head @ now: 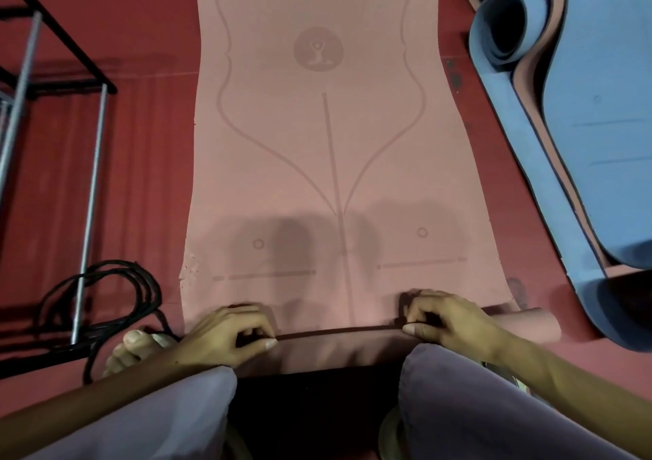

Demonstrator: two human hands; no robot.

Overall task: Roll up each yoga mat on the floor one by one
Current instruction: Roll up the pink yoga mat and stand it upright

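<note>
- The pink yoga mat (317, 163) lay flat on the red floor (148, 149); only its near end was rolled (352, 348), just in front of the knees.
- The left hand (225, 332) and right hand (444, 318) each gripped the roll, fingers curled over its top.
- Recommended: keep both hands level, pull the roll tight and push it forward evenly, so that the edges stay aligned.
- The blue mats (599, 113) beside it appeared only partly rolled.

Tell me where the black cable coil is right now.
In the head view the cable coil lies on the red floor at lower left, beside the pink mat, around the foot of the metal rack.
</note>
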